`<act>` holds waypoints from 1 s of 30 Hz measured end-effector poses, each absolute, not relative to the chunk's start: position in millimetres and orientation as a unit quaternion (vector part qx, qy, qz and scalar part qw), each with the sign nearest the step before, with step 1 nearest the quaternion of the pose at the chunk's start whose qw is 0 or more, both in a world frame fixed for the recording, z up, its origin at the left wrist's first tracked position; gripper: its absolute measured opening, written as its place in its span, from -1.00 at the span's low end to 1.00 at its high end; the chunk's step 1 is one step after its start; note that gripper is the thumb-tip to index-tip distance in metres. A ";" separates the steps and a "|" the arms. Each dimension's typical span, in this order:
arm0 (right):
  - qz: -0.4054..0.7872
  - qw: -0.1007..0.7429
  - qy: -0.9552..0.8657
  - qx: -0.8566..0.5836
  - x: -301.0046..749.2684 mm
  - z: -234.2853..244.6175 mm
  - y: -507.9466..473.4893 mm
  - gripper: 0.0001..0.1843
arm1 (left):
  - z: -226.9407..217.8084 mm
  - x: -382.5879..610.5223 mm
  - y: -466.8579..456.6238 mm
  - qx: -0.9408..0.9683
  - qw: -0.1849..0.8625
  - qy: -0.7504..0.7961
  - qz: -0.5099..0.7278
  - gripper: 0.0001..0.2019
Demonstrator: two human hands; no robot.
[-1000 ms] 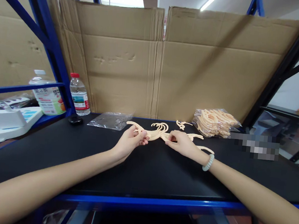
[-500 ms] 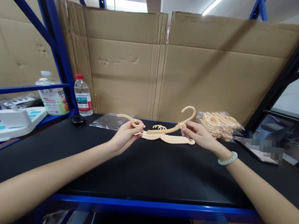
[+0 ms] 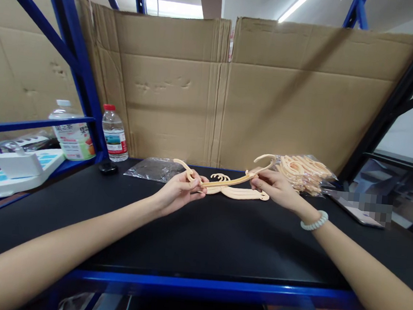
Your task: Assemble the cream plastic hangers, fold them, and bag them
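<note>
My left hand (image 3: 183, 192) is closed in a pinch on a curved beige plastic piece (image 3: 182, 164), its hooked tip sticking up past the fingers. Between thumb and fingers, my right hand (image 3: 274, 187) grips a beige plastic hanger (image 3: 235, 181). The hanger's hook tilts over to the left above that hand, and its long arm slants down to my left fingers, where the two pieces meet. Whether they are joined is hidden by the fingers. Just behind and below, more beige hanger parts (image 3: 244, 193) lie on the black table (image 3: 213, 238).
A clear plastic bag (image 3: 150, 168) lies at the back left, near a small black object (image 3: 108, 167) and a red-capped bottle (image 3: 115, 139). Bagged beige hangers (image 3: 305, 172) are piled at the right, beside a flat tablet-like object (image 3: 356, 208). Cardboard (image 3: 176, 89) walls the back.
My left hand has moved slightly right, bringing the curved piece to the end of the hanger's arm. In my right hand, the hanger has turned, so its hook lies lower.
</note>
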State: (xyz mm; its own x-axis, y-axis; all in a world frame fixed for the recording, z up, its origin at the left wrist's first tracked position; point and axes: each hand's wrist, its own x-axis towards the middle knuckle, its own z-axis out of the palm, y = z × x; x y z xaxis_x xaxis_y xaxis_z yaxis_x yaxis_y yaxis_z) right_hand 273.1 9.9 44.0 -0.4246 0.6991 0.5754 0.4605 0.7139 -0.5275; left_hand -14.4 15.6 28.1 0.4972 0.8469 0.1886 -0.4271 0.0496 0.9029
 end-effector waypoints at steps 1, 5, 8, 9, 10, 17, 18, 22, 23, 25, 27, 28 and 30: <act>0.144 0.408 -0.832 -0.349 272.9 43.9 9.7 -0.67 | 27.5 -14.3 15.8 0.519 0.695 0.201 0.457 -0.76; 0.142 0.407 -0.834 -0.344 271.2 42.8 8.9 -0.71 | 24.8 -12.9 16.1 0.532 0.686 0.193 0.457 -0.78; 0.155 0.407 -0.835 -0.337 269.0 42.3 8.0 -0.73 | 23.2 -11.9 16.2 0.528 0.680 0.197 0.469 -0.80; 0.160 0.409 -0.835 -0.333 268.3 42.2 7.7 -0.73 | 23.0 -11.8 16.2 0.525 0.678 0.201 0.474 -0.81; 0.163 0.411 -0.835 -0.328 267.7 42.2 7.4 -0.73 | 23.0 -11.8 16.3 0.522 0.676 0.205 0.478 -0.81; 0.150 0.428 -0.829 -0.328 266.6 41.2 7.5 -0.70 | 23.6 -11.8 17.9 0.504 0.666 0.222 0.502 -0.80; 0.151 0.430 -0.828 -0.326 266.4 40.7 7.5 -0.70 | 23.5 -11.9 18.0 0.504 0.664 0.225 0.505 -0.80; 0.150 0.430 -0.830 -0.322 264.1 38.8 6.5 -0.70 | 23.8 -12.5 17.7 0.505 0.648 0.239 0.517 -0.79; 0.148 0.430 -0.830 -0.323 263.2 38.5 6.0 -0.71 | 24.2 -12.5 17.5 0.505 0.645 0.243 0.520 -0.78; 0.141 0.430 -0.832 -0.322 261.0 38.4 4.6 -0.71 | 25.0 -12.3 17.1 0.507 0.639 0.249 0.522 -0.76; 0.134 0.428 -0.835 -0.318 258.5 38.6 2.9 -0.70 | 25.0 -11.7 16.7 0.510 0.636 0.252 0.521 -0.74; 0.128 0.427 -0.837 -0.318 257.1 38.7 2.0 -0.69 | 24.6 -11.3 16.6 0.511 0.635 0.253 0.522 -0.73; 0.115 0.426 -0.839 -0.318 254.3 38.8 0.2 -0.67 | 23.2 -10.7 16.5 0.509 0.633 0.257 0.523 -0.73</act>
State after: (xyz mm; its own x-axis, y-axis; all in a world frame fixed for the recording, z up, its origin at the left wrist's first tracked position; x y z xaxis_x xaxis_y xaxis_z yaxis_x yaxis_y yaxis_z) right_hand 254.3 0.2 38.8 -0.4345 0.6317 0.6420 0.4360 0.7712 -0.4638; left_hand -10.7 16.5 23.2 0.3206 0.9241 0.2081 -0.4008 -0.0667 0.9137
